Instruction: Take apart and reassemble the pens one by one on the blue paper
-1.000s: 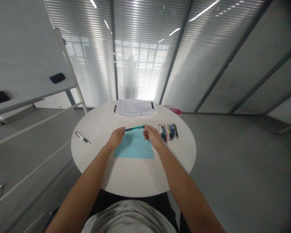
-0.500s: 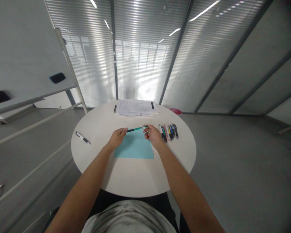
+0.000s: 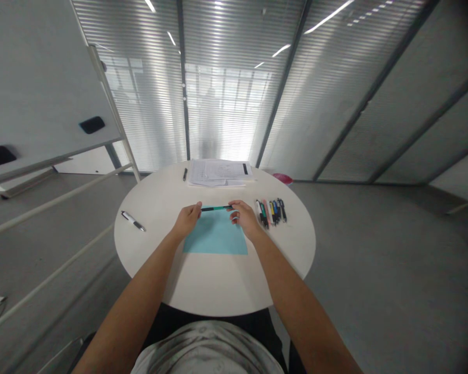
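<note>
Left hand (image 3: pixel 187 221) and right hand (image 3: pixel 244 218) pinch a green-and-black pen (image 3: pixel 216 208) held level between them

The hands stay apart, each clamped on one end of the pen by the fingertips, with the pen just above the top edge of a teal paper sheet (image 3: pixel 216 234) lying on the round white bench (image 3: pixel 159 265). Just beyond the right hand, a row of assorted pens (image 3: pixel 271 212) lies side by side. Left of the left hand lies a white-and-black pen (image 3: pixel 133 221). Farther ahead are stacked printed papers (image 3: pixel 218 173), with a black pen (image 3: pixel 184 174) just beside them
</note>
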`<state>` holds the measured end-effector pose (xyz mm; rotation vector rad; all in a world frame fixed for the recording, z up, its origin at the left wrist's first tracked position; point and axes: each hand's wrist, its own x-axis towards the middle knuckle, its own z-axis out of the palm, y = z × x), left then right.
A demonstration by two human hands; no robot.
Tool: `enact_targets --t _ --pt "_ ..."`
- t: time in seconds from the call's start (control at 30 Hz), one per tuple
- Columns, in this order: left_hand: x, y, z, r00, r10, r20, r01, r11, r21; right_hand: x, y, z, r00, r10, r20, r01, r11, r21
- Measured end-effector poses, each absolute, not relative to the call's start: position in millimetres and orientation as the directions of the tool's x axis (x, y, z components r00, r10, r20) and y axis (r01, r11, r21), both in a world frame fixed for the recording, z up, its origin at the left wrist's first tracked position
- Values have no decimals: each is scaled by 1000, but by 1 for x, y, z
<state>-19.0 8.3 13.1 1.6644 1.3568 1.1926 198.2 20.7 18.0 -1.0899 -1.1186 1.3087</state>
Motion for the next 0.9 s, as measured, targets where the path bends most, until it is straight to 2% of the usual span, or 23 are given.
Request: enact_targets --t 0.23,0.57,0.9 --pt "-17 8 13 67 963 262 205 -270 941 199 20 19 -8 1000 9 -151 8 -989" --pt "-18 7 15 51 965 259 328 -261 908 197 20 18 -34 999 -16 -145 -21 -989" --pt "-17 7 16 1 970 243 237 -236 942 197 20 13 -85 995 -54 -32 -57 -998"
